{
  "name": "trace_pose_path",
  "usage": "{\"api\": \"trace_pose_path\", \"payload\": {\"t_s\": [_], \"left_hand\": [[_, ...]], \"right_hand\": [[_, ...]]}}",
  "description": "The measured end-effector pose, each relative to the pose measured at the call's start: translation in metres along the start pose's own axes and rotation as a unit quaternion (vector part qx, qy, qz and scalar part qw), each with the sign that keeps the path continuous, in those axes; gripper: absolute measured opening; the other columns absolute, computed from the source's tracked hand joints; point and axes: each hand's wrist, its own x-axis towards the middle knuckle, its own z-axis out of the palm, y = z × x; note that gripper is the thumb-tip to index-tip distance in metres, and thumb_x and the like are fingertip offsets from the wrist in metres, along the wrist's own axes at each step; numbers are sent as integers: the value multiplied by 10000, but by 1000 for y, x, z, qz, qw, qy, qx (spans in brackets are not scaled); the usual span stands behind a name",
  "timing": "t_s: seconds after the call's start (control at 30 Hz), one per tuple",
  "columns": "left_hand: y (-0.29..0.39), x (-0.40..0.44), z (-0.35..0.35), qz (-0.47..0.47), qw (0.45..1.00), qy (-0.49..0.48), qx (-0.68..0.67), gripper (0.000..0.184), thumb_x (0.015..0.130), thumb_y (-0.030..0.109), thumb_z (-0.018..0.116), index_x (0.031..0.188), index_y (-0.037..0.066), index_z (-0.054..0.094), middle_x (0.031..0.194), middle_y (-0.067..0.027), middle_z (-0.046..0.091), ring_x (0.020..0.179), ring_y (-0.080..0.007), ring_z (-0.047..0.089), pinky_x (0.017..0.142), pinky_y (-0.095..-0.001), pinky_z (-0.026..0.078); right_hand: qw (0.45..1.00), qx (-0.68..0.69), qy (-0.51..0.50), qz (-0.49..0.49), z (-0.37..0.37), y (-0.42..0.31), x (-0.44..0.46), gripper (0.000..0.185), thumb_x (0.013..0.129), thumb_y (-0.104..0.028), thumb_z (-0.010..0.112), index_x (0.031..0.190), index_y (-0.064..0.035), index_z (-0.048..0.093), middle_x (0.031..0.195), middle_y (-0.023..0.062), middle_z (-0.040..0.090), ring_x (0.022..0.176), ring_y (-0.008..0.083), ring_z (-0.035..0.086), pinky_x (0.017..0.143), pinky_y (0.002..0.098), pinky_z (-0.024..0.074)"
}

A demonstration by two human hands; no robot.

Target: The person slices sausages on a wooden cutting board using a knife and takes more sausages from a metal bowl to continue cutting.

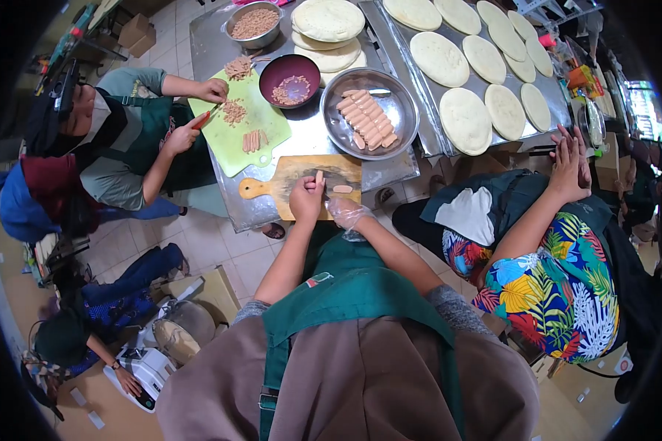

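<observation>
Risk, nearest 1st: clear plastic glove (357,217) on R hand (343,209) looks baggy at the wrist, so loose film could snag or bunch nr the near edge of the brown wooden paddle-shaped board (290,173). Short pink sausage (319,178), over the bd's middle, could slip; cause: smooth skin, small pinch. 2nd pink piece (342,189), on the bd's R side, could roll if nudged. Wide shiny steel bowl (406,110), just beyond the bd's far R, might get knocked by a long reach. Past the bd's far L, co-worker's red-handled knife (201,120) works over the lime-green plastic board (228,151); straying that way = cut risk.

Pose: both forearms reach fwd, converging at the bd's near side, hands close tog. L hand (306,200) bare, fingers curled nearly closed, thumb + fingertips pinching the sausage, its end pointing away. R hand part-curled, palm side hidden; can't tell how far open or what, if anything, it grips.
</observation>
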Motion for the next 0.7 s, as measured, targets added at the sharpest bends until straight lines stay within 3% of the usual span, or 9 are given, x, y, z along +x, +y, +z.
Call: {"api": "trace_pose_path", "payload": {"t_s": [0.03, 0.13, 0.23, 0.33, 0.43, 0.53, 0.63, 0.7], "left_hand": [[4, -1, -7, -5, 1000, 3, 21, 249, 795, 213, 744, 982, 58, 685, 859, -95, 714, 776, -225, 694, 704, -357, 535], [-16, 7, -11, -19, 999, 7, 41, 216, 794, 196, 729, 967, 73, 692, 844, -84, 710, 764, -232, 690, 704, -367, 538], [-24, 9, -13, 11, 999, -4, 51, 182, 782, 167, 711, 945, 87, 700, 788, -74, 701, 723, -254, 680, 693, -390, 539], [-6, 8, -26, 31, 984, -76, 157, 281, 742, 142, 713, 1012, 70, 684, 918, -98, 680, 829, -290, 663, 748, -406, 537], [17, 3, -37, 260, 943, 15, 207, 380, 762, 132, 708, 1132, 69, 647, 1142, -137, 597, 1019, -306, 611, 847, -399, 519], [9, 21, -37, 318, 915, -81, 236, 484, 723, 89, 727, 1194, 73, 614, 1236, -135, 503, 1107, -323, 547, 883, -404, 502], [2, 33, -47, 287, 917, -185, 205, 502, 696, 48, 727, 1185, 100, 625, 1192, -133, 531, 1036, -344, 582, 868, -426, 516], [-2, 32, -48, 296, 920, -179, 185, 513, 703, 55, 738, 1200, 98, 621, 1175, -134, 531, 1020, -341, 588, 857, -430, 517]], "right_hand": [[1000, 13, -15, 4, -3, -6, 2, 360, 950, -240, 424, 987, 24, 667, 968, 245, 677, 938, 412, 653, 825, 490, 509], [978, 143, -53, 141, -23, -27, -6, 396, 966, -274, 406, 996, 27, 662, 953, 259, 672, 930, 413, 648, 800, 478, 506], [978, 113, -128, 119, -27, -10, -32, 433, 984, -319, 377, 949, 19, 645, 849, 229, 680, 852, 368, 672, 762, 466, 504], [964, 189, -118, 143, -30, 11, -63, 430, 1006, -362, 345, 833, -13, 527, 582, 93, 592, 527, 245, 617, 574, 402, 483], [956, 219, -84, 178, -40, 11, -74, 458, 999, -356, 356, 812, -2, 579, 627, 120, 631, 630, 273, 649, 681, 444, 495], [961, 222, -30, 164, -37, 12, -65, 449, 1002, -351, 351, 840, -4, 585, 624, 120, 628, 613, 279, 636, 673, 444, 491], [959, 222, 8, 174, -48, -2, -66, 442, 1003, -348, 352, 847, -9, 589, 624, 119, 633, 640, 285, 650, 699, 452, 495], [958, 228, 10, 172, -45, 0, -66, 393, 1009, -348, 389, 883, -14, 553, 620, 95, 611, 575, 227, 618, 614, 406, 483]]}}
